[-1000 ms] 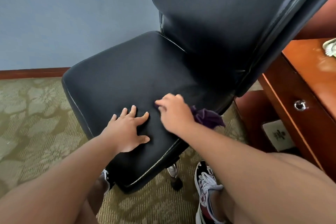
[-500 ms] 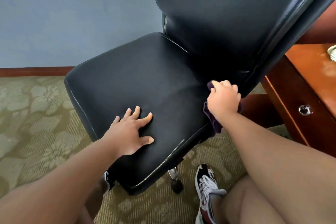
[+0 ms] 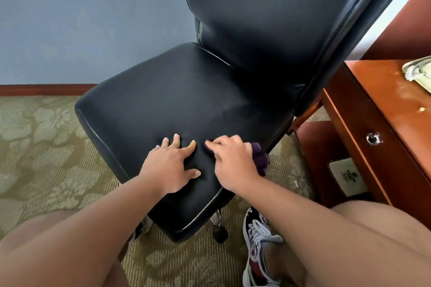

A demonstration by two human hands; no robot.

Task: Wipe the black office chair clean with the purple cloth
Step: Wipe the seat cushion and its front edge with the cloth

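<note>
Shoe [image 3: 256,237] and bare knees sit nearest me, over patterned carpet [image 3: 46,147]. Next I note the left hand [image 3: 172,165], flat on the front of the black office chair [image 3: 163,100] seat, fingers straight and spread, holding nothing. Just beside it the right hand [image 3: 233,165] bends its fingers over the purple cloth [image 3: 260,161] and grips it against the seat near the right edge. A bunch of cloth shows past the hand. Farther back the backrest [image 3: 268,18] rises. A wooden desk [image 3: 384,119] stands just right of the chair, with a blue wall [image 3: 93,18] behind.
</note>
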